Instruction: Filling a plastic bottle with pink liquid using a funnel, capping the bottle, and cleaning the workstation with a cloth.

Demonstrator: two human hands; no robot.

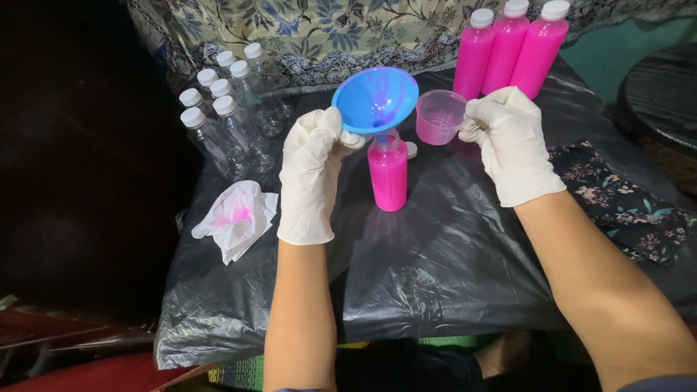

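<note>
My left hand (314, 170), in a white glove, pinches the rim of a blue funnel (375, 98) whose spout sits in the mouth of a small bottle (388, 174) nearly full of pink liquid. My right hand (510, 141), also gloved, holds a clear measuring cup (438, 116) with a little pink liquid in it, just right of the funnel. A white bottle cap (412, 149) lies on the sheet behind the bottle.
Black plastic sheeting (450, 254) covers the surface. Several empty clear bottles with white caps (229, 120) stand at the back left. Three capped pink-filled bottles (508, 47) stand at the back right. A pink-stained white tissue (236, 218) lies left of my forearm. Patterned cloth (624, 203) lies right.
</note>
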